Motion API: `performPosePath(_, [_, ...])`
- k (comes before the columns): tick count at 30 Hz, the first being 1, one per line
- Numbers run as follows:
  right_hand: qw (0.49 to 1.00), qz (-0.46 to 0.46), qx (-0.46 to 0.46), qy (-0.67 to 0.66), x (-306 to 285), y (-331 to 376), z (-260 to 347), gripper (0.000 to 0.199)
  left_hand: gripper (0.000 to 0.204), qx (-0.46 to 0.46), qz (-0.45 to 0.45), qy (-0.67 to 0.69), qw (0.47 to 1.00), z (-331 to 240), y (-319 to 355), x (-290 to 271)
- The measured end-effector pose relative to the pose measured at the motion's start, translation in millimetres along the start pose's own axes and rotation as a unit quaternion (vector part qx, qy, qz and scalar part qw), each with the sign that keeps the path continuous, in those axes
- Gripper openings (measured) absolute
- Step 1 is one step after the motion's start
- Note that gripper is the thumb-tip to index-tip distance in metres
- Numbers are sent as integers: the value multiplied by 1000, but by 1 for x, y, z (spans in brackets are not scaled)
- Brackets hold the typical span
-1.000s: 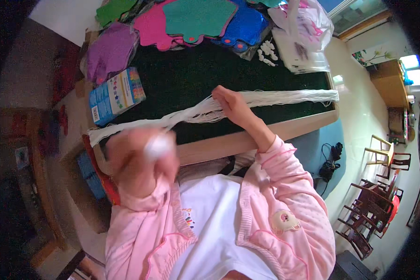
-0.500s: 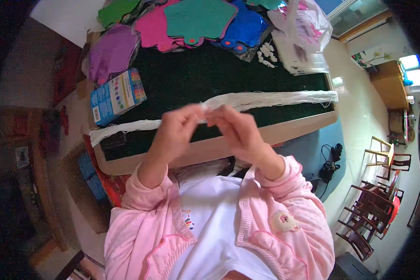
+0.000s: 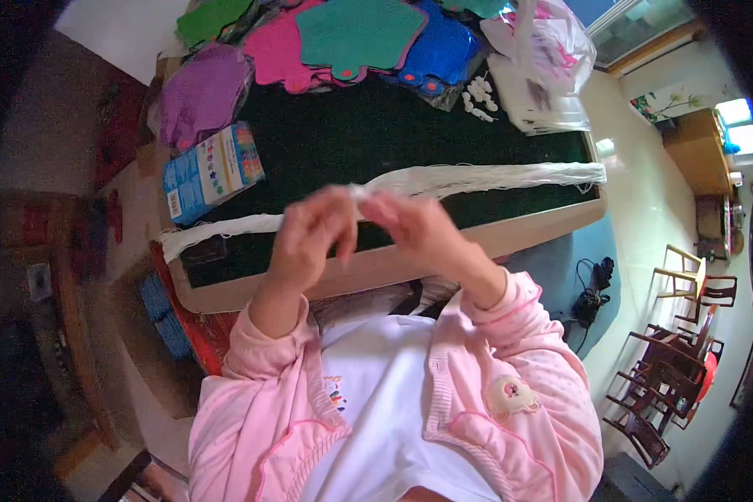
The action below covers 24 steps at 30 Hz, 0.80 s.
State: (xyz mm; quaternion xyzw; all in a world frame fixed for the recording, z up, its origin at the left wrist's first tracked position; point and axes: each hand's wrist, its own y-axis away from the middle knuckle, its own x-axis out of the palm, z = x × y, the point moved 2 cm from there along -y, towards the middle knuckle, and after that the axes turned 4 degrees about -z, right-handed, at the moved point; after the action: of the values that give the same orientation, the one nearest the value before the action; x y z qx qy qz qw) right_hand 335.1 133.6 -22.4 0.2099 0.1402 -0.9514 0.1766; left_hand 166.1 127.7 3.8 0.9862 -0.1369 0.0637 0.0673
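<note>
Pinching long white thread bundle, both hands

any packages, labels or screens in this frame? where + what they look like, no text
Flat box: left end of the dark green table, beside the white yarn bundle; rectangular, blue with rows of small coloured dots and a white label patch.
Plastic bag: table's far right corner; crumpled, translucent white with pink inside.
No screens visible.

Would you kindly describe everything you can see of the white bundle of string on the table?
The white string bundle is a long, loose hank of thin strands, soft and fibrous-looking. It lies stretched across the dark green table top, running nearly edge to edge. Near its middle, the left hand and right hand pinch it together, lifting it slightly.
</note>
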Motion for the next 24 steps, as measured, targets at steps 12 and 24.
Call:
performPosePath(12, [997, -60, -53, -18, 13, -16, -5, 21, 23, 93, -26, -244, 965, 15, -23, -13])
performPosePath(24, [998, -51, -38, 31, -20, -27, -8, 21, 23, -23, 145, 46, 988, 2, -16, 7])
